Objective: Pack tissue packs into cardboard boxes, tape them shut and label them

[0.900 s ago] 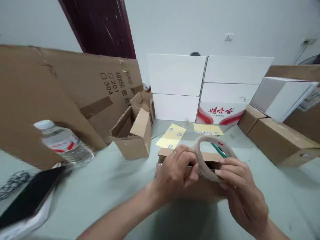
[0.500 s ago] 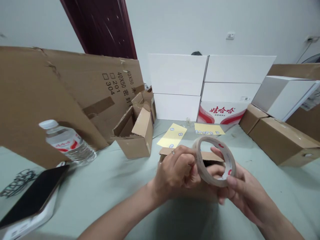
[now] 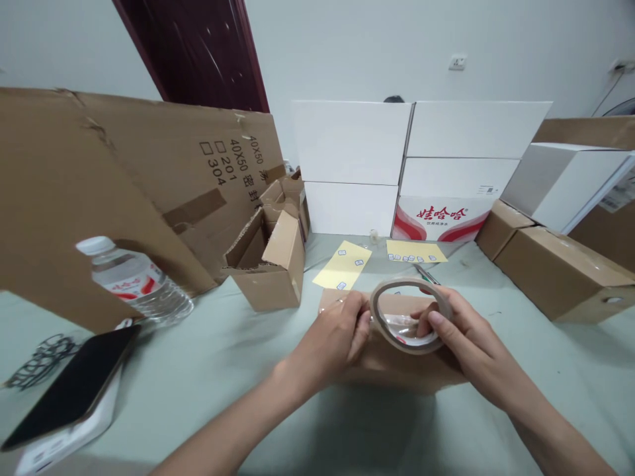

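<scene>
Both left hand [image 3: 330, 342] and right hand [image 3: 473, 332] clamp fingers around a glossy tape roll [image 3: 399, 346] (a smooth ring).

A packing room is shown. This is indicated by the flattened cardboard sheet [image 3: 99, 192] printed with "40X50" and propped upright, by the small carton [image 3: 270, 271] and the long cartons [image 3: 560, 271] set on the surface [image 3: 198, 403], and by the white boxes [image 3: 350, 155] stacked at the back. A tape roll [image 3: 409, 317] is held above the surface, and yellow sheets [image 3: 342, 266] bearing small labels are laid out near it. The room is closed by plain walls with a socket [image 3: 457, 63] and a dark red door [image 3: 198, 53].
</scene>
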